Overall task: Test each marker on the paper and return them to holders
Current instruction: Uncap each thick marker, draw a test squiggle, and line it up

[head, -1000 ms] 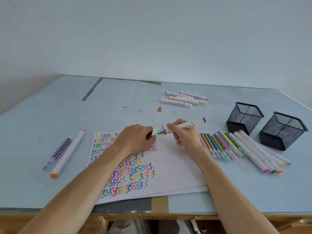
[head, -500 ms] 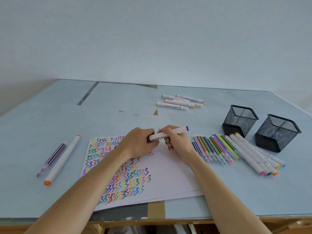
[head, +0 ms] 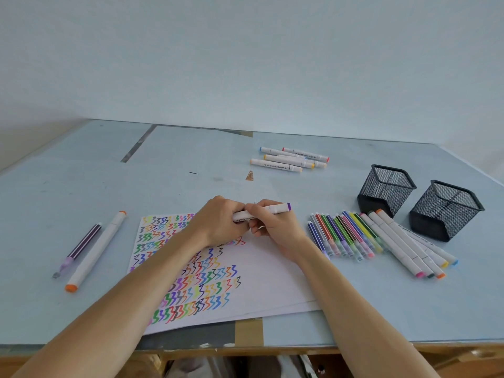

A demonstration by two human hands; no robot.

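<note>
While both hands are busy over the sheet, starting from the far left there's a thin purple-striped pen [head: 81, 245] and a fat white marker with orange ends [head: 96, 251] lying side by side on the pale blue tabletop [head: 81, 173]. Next comes the white paper covered in coloured zigzags [head: 267, 279]. Above it the left hand [head: 218, 225] is curled round one end of a white barrel marker with a purple cap [head: 275, 210], and the right hand [head: 270, 227] pinches its middle, so it's held level just off the paper. Looks like capping or uncapping to me, can't tell which.

Handling-wise it should be light, stiff plastic, a bit slick, so hold the barrel, not the cap. Further right sits a row of thin coloured pens and white markers [head: 362, 237], then two empty black mesh holders [head: 386, 188] [head: 446, 211]. Those look tippy, so drop markers in gently.
</note>
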